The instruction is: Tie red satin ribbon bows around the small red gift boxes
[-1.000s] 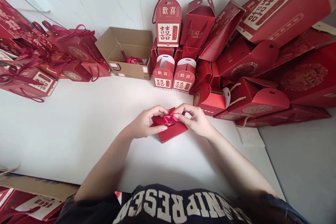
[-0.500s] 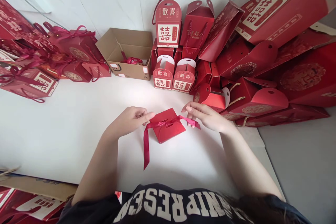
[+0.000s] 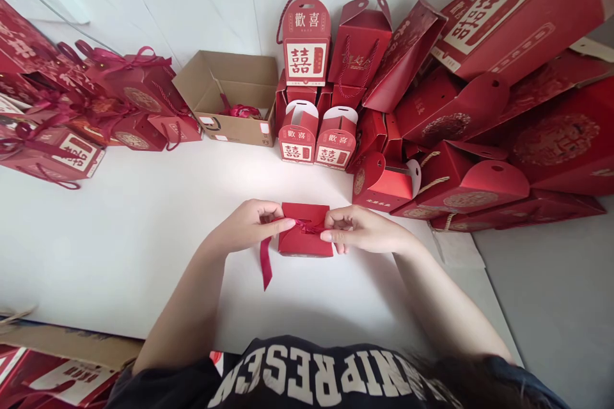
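Observation:
A small red gift box (image 3: pixel 304 246) rests on the white table between my hands. Across its top runs a dark pink ribbon (image 3: pixel 266 262), knotted near the middle, with one tail hanging down at the left. My left hand (image 3: pixel 256 225) pinches the ribbon just left of the knot, thumb on top. On the other side, my right hand (image 3: pixel 355 229) is closed on the ribbon close to the knot, its thumb and forefinger together. The ribbon's right tail is mostly hidden behind my right fingers.
Behind the box stands an open cardboard box (image 3: pixel 240 131) holding pink ribbon. Several red boxes (image 3: pixel 297 140) are stacked at the back and right. Ribbon-tied red boxes (image 3: pixel 144 86) crowd the back left. A carton of red boxes (image 3: pixel 71 383) sits at the lower left.
The gift box has turned so its edges lie square to me. My right hand has moved left and both hands have closed on the ribbon beside the knot.

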### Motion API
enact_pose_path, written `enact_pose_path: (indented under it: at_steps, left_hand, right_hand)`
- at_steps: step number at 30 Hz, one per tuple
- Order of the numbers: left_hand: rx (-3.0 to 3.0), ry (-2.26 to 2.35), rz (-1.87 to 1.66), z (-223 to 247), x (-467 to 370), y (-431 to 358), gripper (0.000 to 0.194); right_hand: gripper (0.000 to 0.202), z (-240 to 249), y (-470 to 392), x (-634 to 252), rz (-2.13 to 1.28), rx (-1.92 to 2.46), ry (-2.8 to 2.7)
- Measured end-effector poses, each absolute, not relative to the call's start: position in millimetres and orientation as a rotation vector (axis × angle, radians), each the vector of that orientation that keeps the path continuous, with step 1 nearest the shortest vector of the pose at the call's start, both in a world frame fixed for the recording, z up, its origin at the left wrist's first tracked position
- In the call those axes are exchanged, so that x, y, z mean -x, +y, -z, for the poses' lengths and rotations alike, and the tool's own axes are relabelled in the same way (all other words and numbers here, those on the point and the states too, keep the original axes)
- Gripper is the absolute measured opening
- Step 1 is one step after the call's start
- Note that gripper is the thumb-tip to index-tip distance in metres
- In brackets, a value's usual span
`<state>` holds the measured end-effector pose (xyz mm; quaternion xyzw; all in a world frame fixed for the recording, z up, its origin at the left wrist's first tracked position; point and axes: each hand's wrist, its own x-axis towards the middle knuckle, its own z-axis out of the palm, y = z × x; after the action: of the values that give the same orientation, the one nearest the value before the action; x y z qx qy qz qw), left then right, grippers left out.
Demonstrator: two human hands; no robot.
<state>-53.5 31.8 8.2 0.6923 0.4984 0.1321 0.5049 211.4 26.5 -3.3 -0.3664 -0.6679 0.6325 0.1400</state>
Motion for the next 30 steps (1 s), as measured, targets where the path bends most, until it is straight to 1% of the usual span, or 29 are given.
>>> enact_pose_path:
  at_steps: [4,10,12,16,19,25,27,30]
  left_hand:
    - [-1.662,1.184,-0.346,-8,47,29,0.045]
    - [-1.686,1.123,-0.271,-7,48,28,0.041]
    - [-1.687,1.104,-0.268,-6,49,29,0.038]
    - [-1.666,1.076,-0.254,-4,51,31,0.035]
    - [-1.659,1.062,-0.238,-4,53,32,0.035]
    - [-1.561,1.039,-0.119,-7,62,40,0.032]
    - [-1.554,1.038,-0.107,-7,67,43,0.032]
    - [-1.572,1.043,-0.109,-5,74,47,0.03]
  right_hand:
    - [0.03,3,24,-207,-1.549,1.185,-2.0]
    - [0.015,7,26,-204,-0.987,1.128,-2.041]
    - [0.013,11,28,-204,-0.972,1.137,-2.026]
    - [0.017,15,31,-203,-1.093,1.151,-1.953]
    - [0.019,17,31,-202,-1.122,1.169,-1.912]
    - [0.022,20,35,-210,-1.216,1.139,-1.883]
    - [0.024,20,37,-215,-1.195,1.128,-1.885]
    - [0.028,19,40,-220,-1.026,1.146,-1.933]
